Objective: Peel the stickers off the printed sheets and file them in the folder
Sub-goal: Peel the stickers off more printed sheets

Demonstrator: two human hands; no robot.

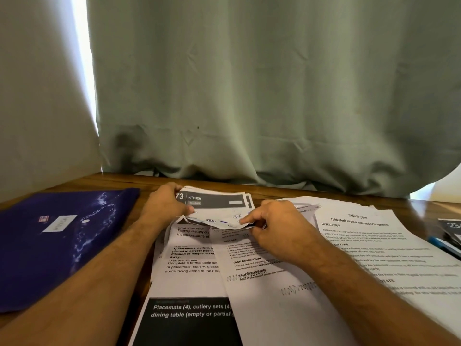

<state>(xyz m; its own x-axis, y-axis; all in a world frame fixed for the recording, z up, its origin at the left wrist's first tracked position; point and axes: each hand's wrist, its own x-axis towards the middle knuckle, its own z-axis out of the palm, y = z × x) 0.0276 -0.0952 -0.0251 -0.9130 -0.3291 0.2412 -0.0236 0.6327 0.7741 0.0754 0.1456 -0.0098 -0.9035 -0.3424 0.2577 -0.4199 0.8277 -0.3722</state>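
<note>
Sheet in hand (pixel 214 203): printed page with a dark header reading "73 KITCHEN", held just above the paper pile near the back edge of the desk (pixel 119 182), centre. Its near edge curls upward, and small round stickers (pixel 210 221) show along that curl; how many I cannot tell.

Left hand (pixel 166 204) grips the sheet's left edge, thumb over the top, fingers underneath. Right hand (pixel 272 229) pinches at the sheet's lower right edge, thumb and forefinger closed on paper or on a sticker; which one cannot be told from here.

Handling, as a judgement: the sheet is light, limp and already creased, so it likely tears if pulled hard. Stickers are thin and probably tacky. Best to lift each by a raised edge with a fingernail while the other hand pins the page close beside it.

Under the hands: overlapping printed sheets (pixel 192 268) spread from desk centre to the right edge. The blue folder (pixel 62 240) lies closed at the left edge, apart from the pile. A blue pen (pixel 442 245) lies at the right edge. Green curtain (pixel 249 96) hangs behind the desk.
</note>
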